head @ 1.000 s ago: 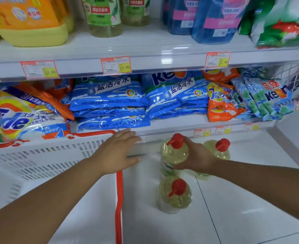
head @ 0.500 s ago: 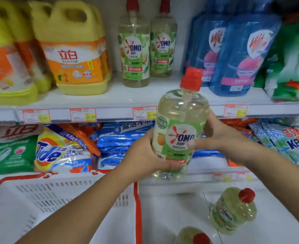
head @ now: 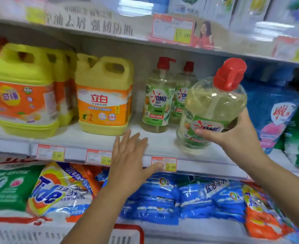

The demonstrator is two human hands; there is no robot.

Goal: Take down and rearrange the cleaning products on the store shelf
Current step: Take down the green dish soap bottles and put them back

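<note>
OMO bottle (head: 214,106) aslant in fingers (head: 241,120) of right hand (head: 240,140); left hand (head: 127,164) spread, apart

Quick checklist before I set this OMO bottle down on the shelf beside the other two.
1. Grip: right hand holds the held bottle round its label: ok.
2. Upright: held bottle is tilted: not ok.
3. Landing spot: bare shelf beside the standing OMO bottles: ok.
4. Left hand free, open over the shelf edge: ok.
5. Red cap tight: cannot tell.
</note>
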